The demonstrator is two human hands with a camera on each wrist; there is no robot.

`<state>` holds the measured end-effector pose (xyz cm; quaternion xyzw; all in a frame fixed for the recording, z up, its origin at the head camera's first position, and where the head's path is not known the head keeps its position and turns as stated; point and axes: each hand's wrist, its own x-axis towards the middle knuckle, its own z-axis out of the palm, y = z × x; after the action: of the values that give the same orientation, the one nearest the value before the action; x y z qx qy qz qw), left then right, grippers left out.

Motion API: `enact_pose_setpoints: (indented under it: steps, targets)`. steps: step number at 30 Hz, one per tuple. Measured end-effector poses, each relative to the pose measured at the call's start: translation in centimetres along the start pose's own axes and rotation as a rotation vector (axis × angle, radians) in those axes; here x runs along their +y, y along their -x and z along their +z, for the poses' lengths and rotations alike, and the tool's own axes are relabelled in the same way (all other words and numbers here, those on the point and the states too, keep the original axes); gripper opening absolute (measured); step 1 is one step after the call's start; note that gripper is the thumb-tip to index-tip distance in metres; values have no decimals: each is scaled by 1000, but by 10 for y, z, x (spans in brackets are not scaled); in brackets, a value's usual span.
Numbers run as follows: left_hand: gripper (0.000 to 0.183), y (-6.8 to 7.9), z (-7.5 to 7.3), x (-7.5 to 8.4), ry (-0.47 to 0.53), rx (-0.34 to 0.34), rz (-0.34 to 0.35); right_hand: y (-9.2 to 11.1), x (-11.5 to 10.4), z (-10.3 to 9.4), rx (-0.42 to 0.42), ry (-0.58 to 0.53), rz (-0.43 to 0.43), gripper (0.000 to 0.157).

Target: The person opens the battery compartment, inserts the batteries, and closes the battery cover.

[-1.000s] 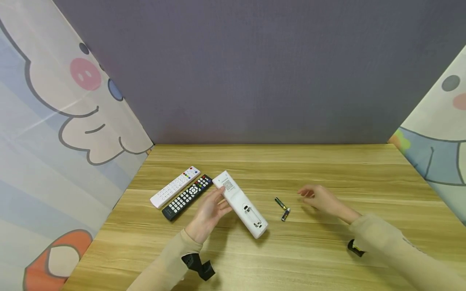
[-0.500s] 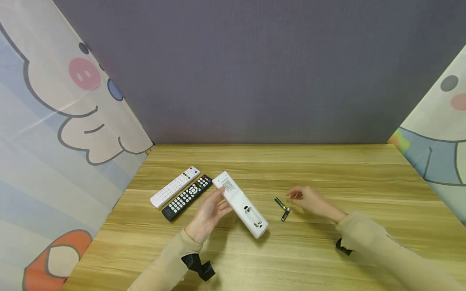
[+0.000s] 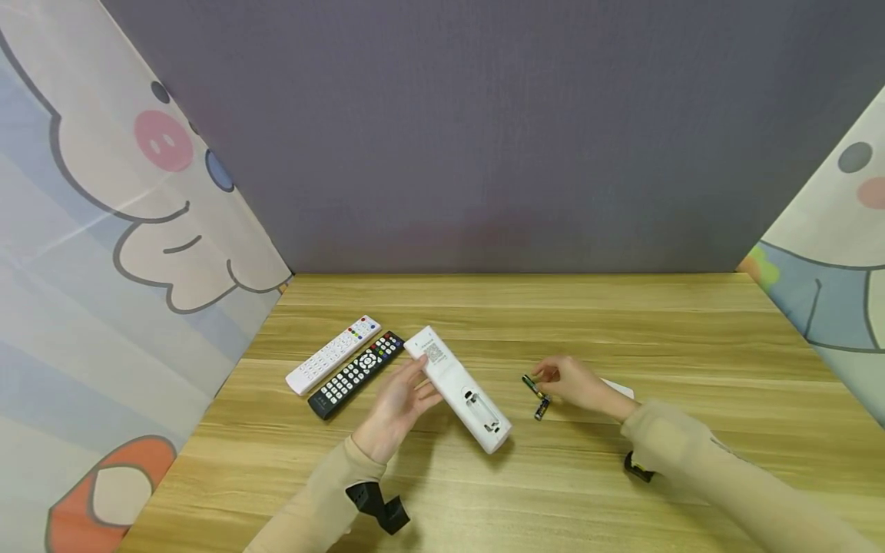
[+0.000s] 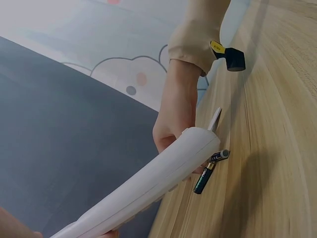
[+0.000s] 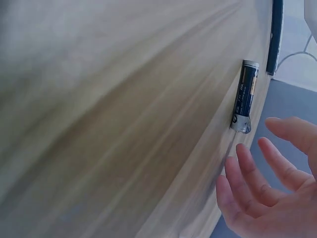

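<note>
My left hand (image 3: 390, 411) holds a white remote control (image 3: 456, 388) by its edge, back side up, with the battery compartment uncovered and no batteries in it. My right hand (image 3: 570, 382) hovers at two small batteries on the table, a green-and-black one (image 3: 531, 384) and a dark one (image 3: 542, 408). In the right wrist view the fingers (image 5: 257, 183) are spread, with a gap between them and the dark battery (image 5: 244, 96). From the left wrist, the remote (image 4: 153, 173) partly covers the right hand (image 4: 176, 111), whose fingertips are hidden.
A white remote (image 3: 333, 355) and a black remote (image 3: 356, 375) lie side by side, buttons up, at the left of the wooden table (image 3: 553, 491). Behind the right hand a flat white piece (image 3: 618, 388) partly shows. A grey panel (image 3: 512, 153) stands along the far edge.
My right hand has moved left to the batteries, and the flat white piece behind it has come into sight. The left hand and its remote have stayed nearly still.
</note>
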<state>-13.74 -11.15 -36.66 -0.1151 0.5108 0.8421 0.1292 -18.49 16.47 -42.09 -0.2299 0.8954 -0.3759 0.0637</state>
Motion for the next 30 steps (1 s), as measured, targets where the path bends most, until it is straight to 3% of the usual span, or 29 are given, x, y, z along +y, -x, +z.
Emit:
enact_pose_setpoints:
  steps: [16,30]
  targets:
    - [39,-1,-1,-1,1,-11,-1,-8,-2,8,-25,32,84,28]
    - [40,-2,-2,-2,-11,-29,-3,-12,-1,10,-29,20,96,14]
